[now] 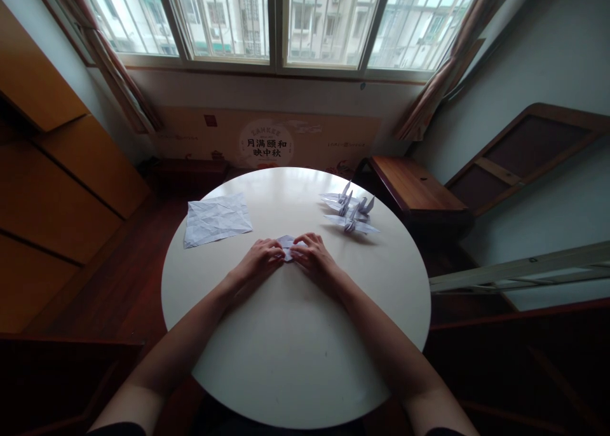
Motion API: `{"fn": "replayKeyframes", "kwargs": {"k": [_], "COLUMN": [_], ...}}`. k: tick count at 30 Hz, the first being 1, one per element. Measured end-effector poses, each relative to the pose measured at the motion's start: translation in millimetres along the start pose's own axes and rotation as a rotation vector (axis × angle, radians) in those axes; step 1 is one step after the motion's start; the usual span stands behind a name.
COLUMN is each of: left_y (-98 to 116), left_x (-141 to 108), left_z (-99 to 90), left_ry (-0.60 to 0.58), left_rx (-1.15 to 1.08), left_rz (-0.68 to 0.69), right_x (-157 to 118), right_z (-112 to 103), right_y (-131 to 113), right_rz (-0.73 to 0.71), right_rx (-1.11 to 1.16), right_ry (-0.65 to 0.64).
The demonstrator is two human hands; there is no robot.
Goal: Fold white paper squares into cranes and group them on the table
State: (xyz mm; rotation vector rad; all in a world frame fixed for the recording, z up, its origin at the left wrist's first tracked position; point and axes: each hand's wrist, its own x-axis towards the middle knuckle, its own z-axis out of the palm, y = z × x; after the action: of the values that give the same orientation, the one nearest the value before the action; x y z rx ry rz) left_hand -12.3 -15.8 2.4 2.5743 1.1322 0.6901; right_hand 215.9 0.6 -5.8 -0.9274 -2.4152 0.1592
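Observation:
A small folded piece of white paper lies near the middle of the round white table. My left hand pinches its left side with curled fingers, and on its right side my right hand does the same. The fingers cover much of the paper, so its exact folds are hidden. To the left, beyond my left hand, a creased sheet of paper lies flat. Several folded paper cranes stand close together at the back right of the table.
Behind the table, a printed panel runs below the barred window. A wooden stool or low bench stands beyond the table at the right. Orange-brown cabinets are at the left.

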Motion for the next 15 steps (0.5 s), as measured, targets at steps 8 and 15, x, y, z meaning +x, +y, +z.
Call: {"fn": "replayKeyframes", "kwargs": {"k": [8,15], "left_y": [-4.7,-4.4], "left_x": [0.9,1.4], "left_z": [8.6,16.4], "left_ry": [0.048,0.088], "left_rx": [0.02,0.029], "left_rz": [-0.036,-0.071], "right_x": [0.2,0.7], "right_z": [4.4,9.7], "right_y": [1.2,3.0], "right_rz": [-0.025,0.023], "right_rx": [0.067,0.072], "right_ry": [-0.014,0.028]}}
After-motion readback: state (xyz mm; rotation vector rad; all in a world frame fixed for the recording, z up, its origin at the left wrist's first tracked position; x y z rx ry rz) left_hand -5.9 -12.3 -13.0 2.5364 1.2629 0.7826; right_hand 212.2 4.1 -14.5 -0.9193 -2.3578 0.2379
